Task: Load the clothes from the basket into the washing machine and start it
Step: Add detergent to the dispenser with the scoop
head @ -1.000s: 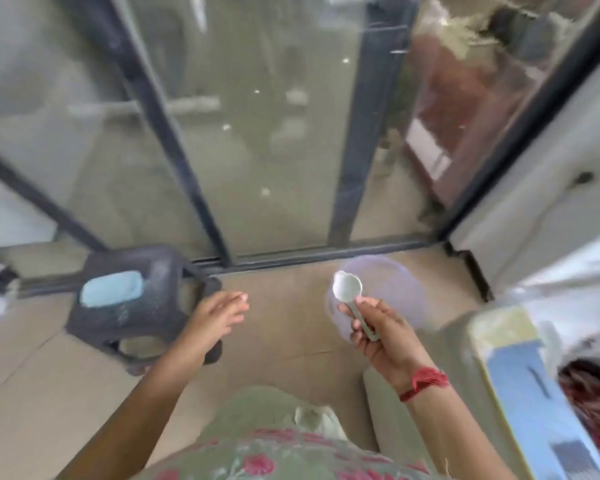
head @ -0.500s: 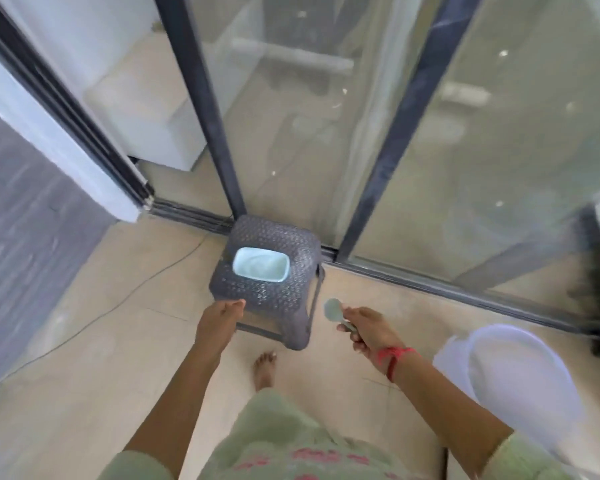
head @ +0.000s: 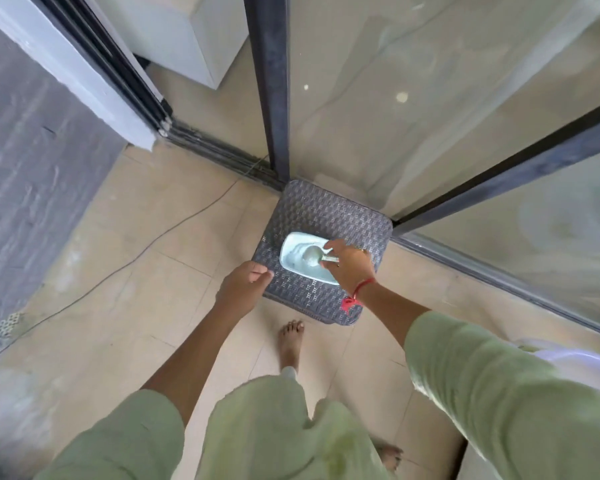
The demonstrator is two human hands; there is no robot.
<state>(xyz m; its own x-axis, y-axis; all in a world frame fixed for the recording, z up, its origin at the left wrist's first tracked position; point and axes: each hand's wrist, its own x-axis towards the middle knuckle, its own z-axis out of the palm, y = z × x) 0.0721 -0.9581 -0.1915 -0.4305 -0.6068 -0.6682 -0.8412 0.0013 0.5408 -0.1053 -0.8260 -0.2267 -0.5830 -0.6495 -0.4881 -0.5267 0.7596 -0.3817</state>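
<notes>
Scoop (head: 311, 255): bowl down in pale-blue tub (head: 291, 244) on grey woven stool (head: 326, 213); handle mostly hidden under right hand (head: 349, 263), fingers pinching it. Tub contents unreadable. Left hand (head: 245, 285) at stool's near-left corner, fingers curled; contact with stool unclear. Pale lilac basket (head: 582, 365) cut off at right edge, beside right sleeve (head: 482, 393).

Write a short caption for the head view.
Right hand holds a scoop in a pale tub on a grey stool; left hand nearby.
</notes>
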